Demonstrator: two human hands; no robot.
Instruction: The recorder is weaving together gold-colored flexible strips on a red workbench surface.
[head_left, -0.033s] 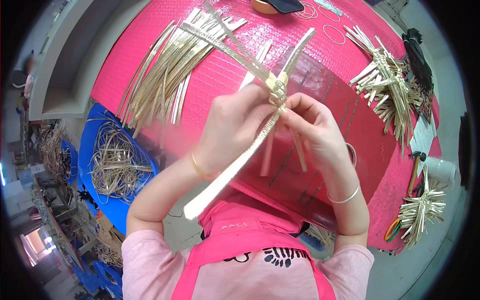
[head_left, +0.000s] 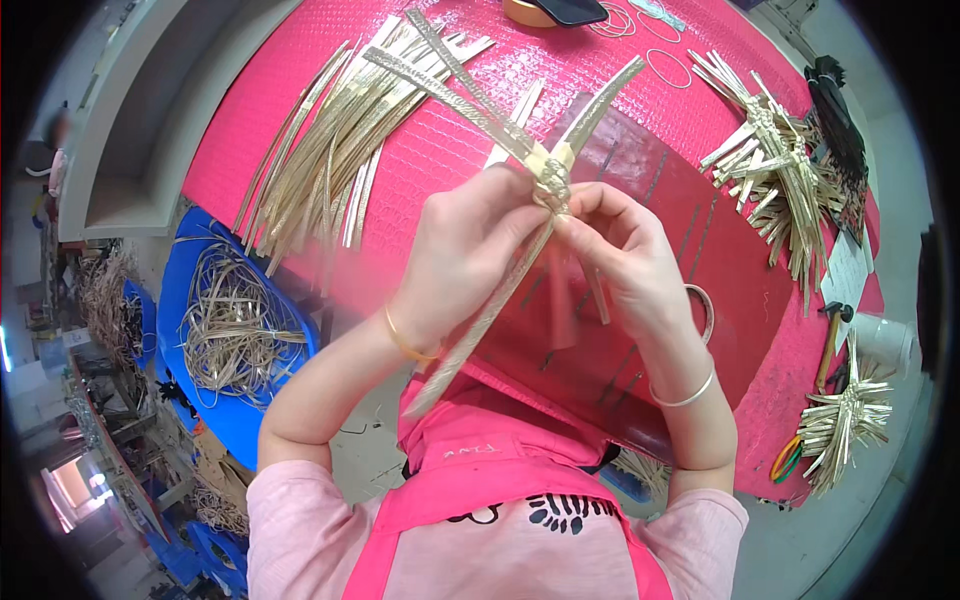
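A small knot of braided flat gold strips is held up between my two hands, over a dark red mat. My left hand pinches the knot from the left with thumb and fingers. On the other side my right hand pinches its lower right, thumb and fingertips close together. Two long strip ends point up and left from the knot, and another points up and right. One long end slants down past my left wrist toward the pink apron. Shorter ends hang below, blurred.
A bundle of straight gold strips lies at the far left of the pink table cover. Finished-looking knotted strips are piled at right, near a hammer. A blue bin of tangled strips stands left. A tape-like ring lies by my right wrist.
The long lower end has swung to the right and its tip has risen a little. The upper right end has shifted slightly right. Both hands keep their pinch on the knot.
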